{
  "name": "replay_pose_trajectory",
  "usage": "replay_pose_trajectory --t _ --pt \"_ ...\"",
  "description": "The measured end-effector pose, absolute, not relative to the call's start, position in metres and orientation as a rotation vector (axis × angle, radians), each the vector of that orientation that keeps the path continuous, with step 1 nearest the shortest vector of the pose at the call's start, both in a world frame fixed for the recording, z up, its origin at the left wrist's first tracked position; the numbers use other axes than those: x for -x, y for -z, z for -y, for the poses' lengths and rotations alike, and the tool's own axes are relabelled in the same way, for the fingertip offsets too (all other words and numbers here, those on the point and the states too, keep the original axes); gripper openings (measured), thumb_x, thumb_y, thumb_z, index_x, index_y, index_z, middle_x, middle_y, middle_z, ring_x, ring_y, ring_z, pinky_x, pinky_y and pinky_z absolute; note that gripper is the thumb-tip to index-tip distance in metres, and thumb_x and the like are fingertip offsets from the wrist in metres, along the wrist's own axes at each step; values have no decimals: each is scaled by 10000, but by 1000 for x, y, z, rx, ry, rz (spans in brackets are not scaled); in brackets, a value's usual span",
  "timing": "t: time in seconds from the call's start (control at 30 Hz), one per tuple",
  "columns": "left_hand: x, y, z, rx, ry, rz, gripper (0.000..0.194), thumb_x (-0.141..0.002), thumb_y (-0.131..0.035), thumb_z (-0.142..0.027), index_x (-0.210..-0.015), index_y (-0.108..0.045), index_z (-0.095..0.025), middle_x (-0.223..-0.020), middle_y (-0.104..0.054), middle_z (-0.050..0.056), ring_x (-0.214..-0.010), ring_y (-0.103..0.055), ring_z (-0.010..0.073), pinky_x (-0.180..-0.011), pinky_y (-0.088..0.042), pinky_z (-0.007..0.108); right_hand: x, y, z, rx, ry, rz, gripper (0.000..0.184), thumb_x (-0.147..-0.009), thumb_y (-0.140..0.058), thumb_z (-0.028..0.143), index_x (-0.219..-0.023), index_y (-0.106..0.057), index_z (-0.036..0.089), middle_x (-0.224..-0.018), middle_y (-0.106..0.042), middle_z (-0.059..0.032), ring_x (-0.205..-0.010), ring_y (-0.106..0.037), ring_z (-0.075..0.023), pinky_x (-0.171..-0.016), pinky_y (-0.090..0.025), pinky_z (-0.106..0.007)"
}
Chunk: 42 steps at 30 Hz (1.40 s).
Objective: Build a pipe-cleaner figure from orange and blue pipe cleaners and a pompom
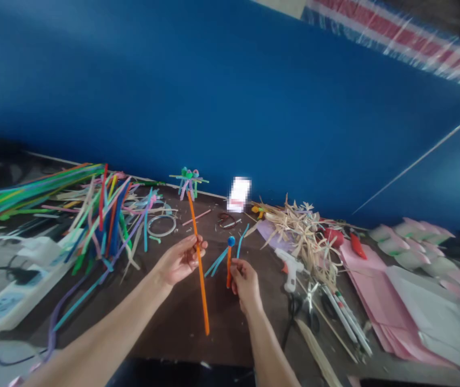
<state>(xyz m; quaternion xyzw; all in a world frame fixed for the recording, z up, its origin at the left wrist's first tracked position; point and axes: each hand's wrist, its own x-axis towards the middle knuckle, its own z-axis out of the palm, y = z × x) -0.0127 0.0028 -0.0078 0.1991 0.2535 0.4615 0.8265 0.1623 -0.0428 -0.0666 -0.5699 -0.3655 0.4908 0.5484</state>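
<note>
My left hand (pixel 179 260) is closed on a long orange pipe-cleaner stem (pixel 200 274), held tilted, with a cluster of green, blue and purple pieces (pixel 188 178) at its top end. My right hand (pixel 245 282) pinches a short orange stick (pixel 228 269) topped with a small blue ball (pixel 231 241). The two hands are close together above the dark brown table (pixel 181 317). Light blue strips (pixel 218 262) lie on the table between and behind them.
A heap of coloured pipe cleaners (pixel 104 220) lies at left, beside a white power strip (pixel 7 301). At right are a white glue gun (pixel 290 266), straw-coloured shreds (pixel 302 231), scissors (pixel 308 301), pens (pixel 345 317) and pink paper sheets (pixel 370 290). A blue wall (pixel 230 97) stands behind.
</note>
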Motion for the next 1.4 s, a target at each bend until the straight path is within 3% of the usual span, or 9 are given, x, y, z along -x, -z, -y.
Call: replay_pose_trajectory --t 0.2,0.4,0.57,0.63,0.73,0.87,1.13,1.3,1.4 --pt "0 11 16 -601 -972 -690 174 -611 -684 -211 -743 -592 -145 -581 -532 -29 -439 -402 26 -385 -261 127 -161 53 58 1310 -1085 769 282 -694 -545 442 -759 -511 170 -427 -322 110 -299 -255 -23 -288 -186 -144" --pt "-18 21 29 -1093 -929 -918 219 -641 -643 -302 -765 -582 -132 -615 -589 -7 -467 -430 62 -440 -297 178 -157 39 86 1313 -1521 1264 250 -695 -581 383 -672 -567 134 -522 -518 40 -325 -372 -21 -316 -230 -142" --pt "-10 38 20 -1285 -910 -1107 320 -753 -478 -412 -890 -582 -142 -743 -626 38 -534 -503 117 -432 -330 206 -157 54 90 1342 -1357 966 282 -734 -542 414 -740 -574 133 -554 -512 37 -316 -373 -21 -299 -237 -142" --pt "-7 43 11 -1403 -940 -1221 297 -786 -429 -378 -872 -582 -139 -762 -625 53 -587 -532 140 -480 -380 225 -159 61 89 1270 -1263 792 297 -735 -546 433 -783 -573 142 -587 -506 35 -339 -391 -27 -314 -290 -148" --pt "-9 41 -5 -1887 -950 -1221 177 -765 -461 -206 -860 -602 -155 -824 -610 61 -746 -552 168 -697 -435 280 -159 67 88 1182 -1236 711 305 -733 -560 439 -826 -572 150 -622 -523 23 -373 -429 -42 -340 -346 -158" --pt "-20 29 -29 -2594 -757 -911 298 -714 -481 -71 -940 -624 -201 -1087 -520 80 -1035 -442 216 -914 -346 358 -157 69 90 1185 -1212 751 305 -731 -568 443 -820 -568 150 -569 -503 37 -357 -394 -39 -311 -333 -144" --pt "-35 30 -52 -2876 -382 -752 176 -706 -554 -131 -792 -670 -231 -1283 -402 65 -1219 -249 303 -952 -277 459 -157 70 91 1183 -1223 775 314 -779 -510 436 -908 -550 153 -515 -493 53 -326 -349 -25 -278 -288 -116" --pt "-21 16 -46 -2808 -489 -790 80 -707 -577 -204 -687 -652 -187 -1134 -546 71 -1153 -360 274 -962 -251 423 -159 69 93 1168 -1256 718 317 -710 -608 403 -913 -539 169 -572 -520 48 -356 -397 -34 -306 -347 -136" --pt "-8 10 -39 -2454 -551 -1021 99 -709 -563 -244 -719 -638 -180 -800 -648 44 -849 -554 206 -833 -363 355 -165 66 98 1142 -1273 685 322 -688 -646 352 -938 -532 183 -613 -529 45 -395 -435 -44 -346 -382 -150"
